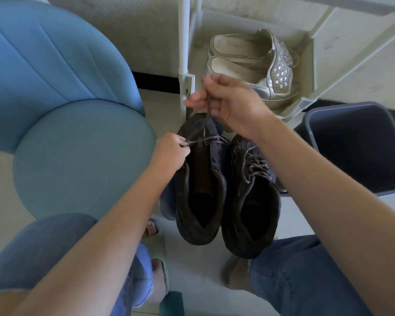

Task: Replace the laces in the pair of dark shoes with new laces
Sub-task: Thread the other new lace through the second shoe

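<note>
Two dark shoes stand side by side on the floor between my knees, toes pointing away from me. The left shoe (200, 190) has most of its eyelets bare, and a grey lace (211, 139) crosses only near its toe. My left hand (171, 151) pinches one end of that lace at the shoe's left side. Above the toe, my right hand (226, 101) pinches the other dark strand and holds it up. The right shoe (251, 208) is still fully laced with a grey speckled lace (252, 166).
A blue round chair (78, 142) stands at my left. A white shoe rack (310, 69) behind the shoes holds a pair of silver studded slip-ons (260, 65). A dark bin (356, 147) sits at the right. My sandalled feet rest on the pale floor below.
</note>
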Demonstrator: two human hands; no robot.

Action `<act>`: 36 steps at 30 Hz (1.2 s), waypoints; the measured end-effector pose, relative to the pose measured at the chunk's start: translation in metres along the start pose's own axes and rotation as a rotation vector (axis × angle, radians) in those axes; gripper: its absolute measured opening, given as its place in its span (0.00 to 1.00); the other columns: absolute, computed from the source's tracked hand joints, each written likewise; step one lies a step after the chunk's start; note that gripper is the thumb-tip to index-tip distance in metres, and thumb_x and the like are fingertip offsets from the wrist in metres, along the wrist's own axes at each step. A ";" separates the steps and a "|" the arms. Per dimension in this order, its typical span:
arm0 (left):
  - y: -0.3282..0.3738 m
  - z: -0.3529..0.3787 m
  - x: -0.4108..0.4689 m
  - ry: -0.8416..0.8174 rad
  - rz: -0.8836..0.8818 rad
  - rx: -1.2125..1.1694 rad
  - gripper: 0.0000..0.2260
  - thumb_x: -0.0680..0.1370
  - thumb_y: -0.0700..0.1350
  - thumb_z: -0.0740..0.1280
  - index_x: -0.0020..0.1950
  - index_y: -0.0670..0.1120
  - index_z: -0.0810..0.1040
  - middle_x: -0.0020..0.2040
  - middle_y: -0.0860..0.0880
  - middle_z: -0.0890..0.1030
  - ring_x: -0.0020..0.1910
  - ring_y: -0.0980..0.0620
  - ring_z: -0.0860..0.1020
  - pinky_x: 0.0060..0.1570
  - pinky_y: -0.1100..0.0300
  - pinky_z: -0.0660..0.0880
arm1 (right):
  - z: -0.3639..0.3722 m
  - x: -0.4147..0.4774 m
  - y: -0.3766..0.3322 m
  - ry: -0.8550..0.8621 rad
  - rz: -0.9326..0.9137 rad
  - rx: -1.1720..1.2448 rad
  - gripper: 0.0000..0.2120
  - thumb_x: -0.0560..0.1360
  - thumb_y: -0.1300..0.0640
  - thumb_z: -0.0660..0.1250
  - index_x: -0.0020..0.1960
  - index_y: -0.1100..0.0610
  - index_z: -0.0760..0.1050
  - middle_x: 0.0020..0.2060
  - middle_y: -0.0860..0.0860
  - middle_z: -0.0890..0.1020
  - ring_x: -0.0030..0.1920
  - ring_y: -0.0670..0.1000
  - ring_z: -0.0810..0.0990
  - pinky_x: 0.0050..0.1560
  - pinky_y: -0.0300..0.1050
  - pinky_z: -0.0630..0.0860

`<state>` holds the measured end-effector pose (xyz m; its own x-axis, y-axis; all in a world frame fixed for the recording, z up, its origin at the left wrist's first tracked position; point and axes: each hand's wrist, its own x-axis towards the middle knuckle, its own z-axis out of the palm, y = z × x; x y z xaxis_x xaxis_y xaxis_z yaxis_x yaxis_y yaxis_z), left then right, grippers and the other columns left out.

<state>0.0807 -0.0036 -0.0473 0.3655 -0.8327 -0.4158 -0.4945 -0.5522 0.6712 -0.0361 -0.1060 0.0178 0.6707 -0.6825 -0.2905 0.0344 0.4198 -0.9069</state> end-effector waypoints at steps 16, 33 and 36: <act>0.002 0.001 0.002 0.024 -0.090 -0.032 0.10 0.77 0.37 0.63 0.54 0.40 0.82 0.53 0.42 0.82 0.52 0.45 0.79 0.48 0.60 0.72 | -0.003 -0.001 0.046 -0.097 0.109 -1.154 0.03 0.75 0.58 0.69 0.46 0.53 0.81 0.42 0.45 0.82 0.31 0.40 0.80 0.47 0.40 0.77; -0.001 0.004 0.003 0.047 -0.085 -0.038 0.12 0.77 0.36 0.62 0.57 0.40 0.81 0.53 0.40 0.82 0.52 0.40 0.79 0.49 0.56 0.74 | 0.017 -0.001 0.077 0.282 0.262 -1.250 0.11 0.71 0.56 0.69 0.52 0.56 0.81 0.49 0.54 0.82 0.50 0.57 0.80 0.44 0.45 0.75; -0.001 0.004 0.002 0.050 -0.068 -0.009 0.12 0.77 0.36 0.62 0.57 0.40 0.81 0.54 0.40 0.82 0.54 0.43 0.79 0.51 0.58 0.73 | 0.020 0.001 0.077 0.284 0.272 -1.259 0.12 0.71 0.58 0.67 0.53 0.58 0.80 0.49 0.56 0.82 0.50 0.58 0.80 0.46 0.47 0.76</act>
<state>0.0785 -0.0054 -0.0513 0.4366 -0.7904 -0.4296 -0.4603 -0.6066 0.6482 -0.0181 -0.0622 -0.0457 0.3640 -0.8308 -0.4209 -0.8876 -0.1725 -0.4272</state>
